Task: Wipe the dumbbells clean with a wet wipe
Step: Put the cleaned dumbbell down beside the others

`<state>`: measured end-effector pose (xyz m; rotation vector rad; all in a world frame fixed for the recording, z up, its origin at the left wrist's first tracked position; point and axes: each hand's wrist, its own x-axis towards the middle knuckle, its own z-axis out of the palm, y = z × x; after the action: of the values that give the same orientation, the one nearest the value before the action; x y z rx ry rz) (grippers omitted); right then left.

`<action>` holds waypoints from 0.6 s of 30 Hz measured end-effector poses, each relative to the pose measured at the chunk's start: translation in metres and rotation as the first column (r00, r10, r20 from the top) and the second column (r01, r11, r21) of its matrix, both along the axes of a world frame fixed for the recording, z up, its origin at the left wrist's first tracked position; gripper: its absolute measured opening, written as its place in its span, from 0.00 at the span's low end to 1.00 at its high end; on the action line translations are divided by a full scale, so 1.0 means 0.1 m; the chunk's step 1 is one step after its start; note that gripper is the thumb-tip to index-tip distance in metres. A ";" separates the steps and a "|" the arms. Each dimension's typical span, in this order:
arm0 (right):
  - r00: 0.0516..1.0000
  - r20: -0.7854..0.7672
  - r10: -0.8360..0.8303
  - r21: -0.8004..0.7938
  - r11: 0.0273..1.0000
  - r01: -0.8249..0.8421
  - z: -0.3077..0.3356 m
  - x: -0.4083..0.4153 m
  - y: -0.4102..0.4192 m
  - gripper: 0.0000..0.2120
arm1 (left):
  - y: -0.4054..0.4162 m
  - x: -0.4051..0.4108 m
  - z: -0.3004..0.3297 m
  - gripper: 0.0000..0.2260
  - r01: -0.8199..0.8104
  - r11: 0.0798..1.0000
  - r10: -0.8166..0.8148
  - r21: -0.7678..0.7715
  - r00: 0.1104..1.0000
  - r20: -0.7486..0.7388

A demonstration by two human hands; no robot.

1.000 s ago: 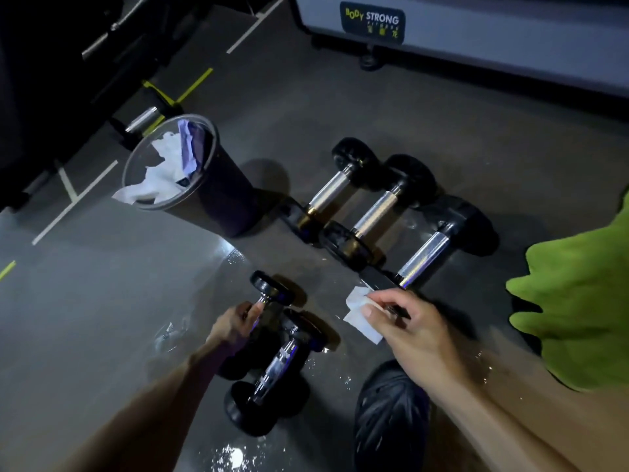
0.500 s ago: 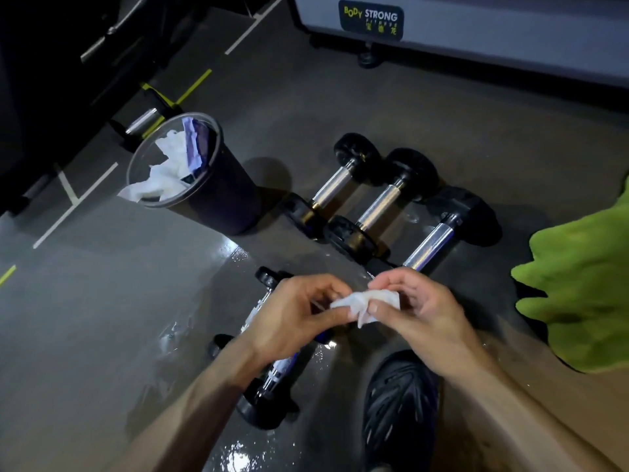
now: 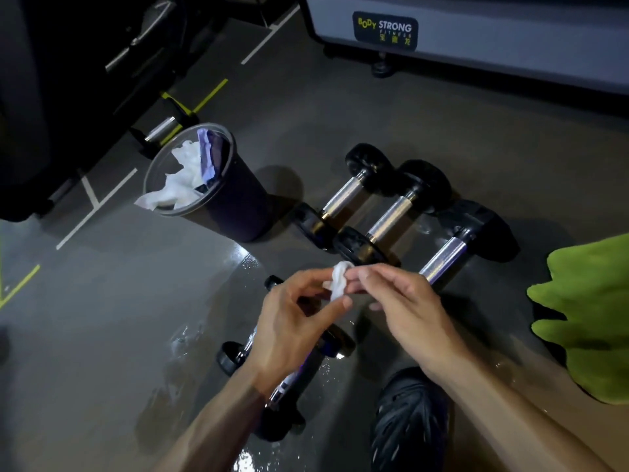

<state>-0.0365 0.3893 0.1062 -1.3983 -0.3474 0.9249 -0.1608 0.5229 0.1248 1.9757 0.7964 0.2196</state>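
A small white wet wipe [image 3: 338,279], bunched up, is pinched between my left hand [image 3: 296,321] and my right hand [image 3: 405,301] above the floor. Three black dumbbells with chrome handles lie side by side beyond my hands: the left dumbbell [image 3: 342,194], the middle dumbbell [image 3: 391,216] and the larger right dumbbell [image 3: 446,255]. Two smaller dumbbells [image 3: 299,369] lie under my left forearm, partly hidden by it.
A dark bin [image 3: 211,185] with used wipes stands at the left of the dumbbells. The grey floor [image 3: 102,301] is wet and shiny near my hands. A black shoe [image 3: 408,420] is at the bottom. A green garment [image 3: 589,311] fills the right edge. A grey machine base [image 3: 476,32] stands at the back.
My left hand let go of a small dumbbell and came up to the wipe. Both hands now bunch the wipe, which was spread flatter before.
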 end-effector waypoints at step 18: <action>0.983 -0.166 0.084 0.049 0.996 -0.077 -0.07 0.21 0.04 0.26 | 2.42 0.34 0.58 0.17 -0.719 0.685 0.728 -0.116 0.672 0.133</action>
<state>-0.0151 0.3935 0.0995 -1.2656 -0.2960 1.0878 -0.1271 0.7653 0.1831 1.4585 1.4345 0.8198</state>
